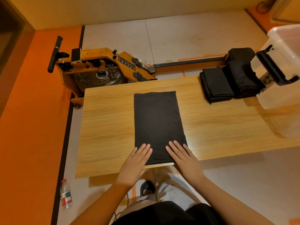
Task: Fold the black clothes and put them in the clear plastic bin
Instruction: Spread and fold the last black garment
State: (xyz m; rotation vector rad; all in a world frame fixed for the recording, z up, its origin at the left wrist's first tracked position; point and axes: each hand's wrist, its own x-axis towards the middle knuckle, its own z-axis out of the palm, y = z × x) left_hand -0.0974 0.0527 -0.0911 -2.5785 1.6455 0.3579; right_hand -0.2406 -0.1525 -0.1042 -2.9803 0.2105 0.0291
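A: Where's the black garment [158, 120]?
B: Under both palms at its near end. The left hand [134, 161] and right hand [183, 158] press flat with fingers straight, gripping nothing.
A: How will it handle?
B: Soft and limp, I'd judge. Pinch the corners beside each hand. The clear plastic bin [282, 65] stands well beyond the right hand.
A: Any writing?
B: The label on the bottle [65, 194] left of the left forearm seems too blurred to read.

The table [105, 127] has a pale wood-grain top, smooth with a soft sheen. On its middle lies a black garment [158, 124] of matt, smooth cloth. At the table's far right corner, the folded black clothes [215, 85] look like the same matt fabric. Just past that corner, the bin [284, 46] is clear, glossy plastic. Behind the table, the rowing machine [100, 56] shows shiny varnished wood.
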